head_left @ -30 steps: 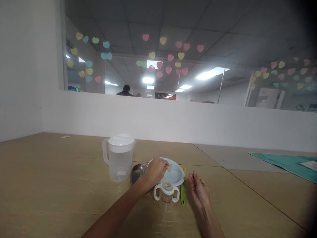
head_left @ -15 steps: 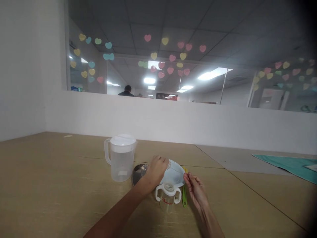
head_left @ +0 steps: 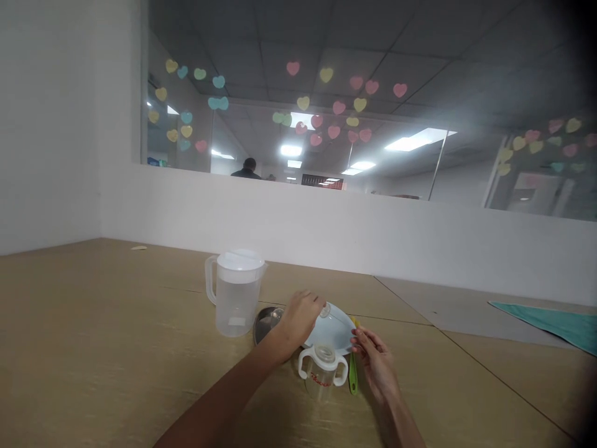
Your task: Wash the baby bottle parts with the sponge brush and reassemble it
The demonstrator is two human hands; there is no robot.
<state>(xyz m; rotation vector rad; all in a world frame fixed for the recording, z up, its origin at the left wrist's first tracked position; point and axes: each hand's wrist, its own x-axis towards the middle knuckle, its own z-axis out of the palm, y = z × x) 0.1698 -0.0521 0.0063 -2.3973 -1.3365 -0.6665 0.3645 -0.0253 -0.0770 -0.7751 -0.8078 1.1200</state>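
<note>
My left hand (head_left: 303, 317) is closed round a small clear round bottle part (head_left: 325, 310), above a pale blue plate (head_left: 329, 333). From this part a thin straw-like line runs right to the pinched fingertips of my right hand (head_left: 375, 361), though it is faint. Below and between the hands an open clear baby bottle (head_left: 319, 384) stands upright, with white handles and red lettering. Beside it lies a green-handled utensil (head_left: 353, 376), its yellow end partly behind my right fingers. My left wrist partly covers a metal dish (head_left: 261, 326) holding a clear dome-shaped piece (head_left: 277, 315).
A clear lidded pitcher (head_left: 237, 305) stands left of the dish. A teal cloth (head_left: 555, 323) lies at the right, on a grey part of the tabletop. Behind the table rises a white wall (head_left: 298, 218) with a window; a person is seen beyond the glass.
The view has shifted slightly, so everything sits a little further right. Both hands keep nearly the same pose, the left with the clear bottle part and the right pinching.
</note>
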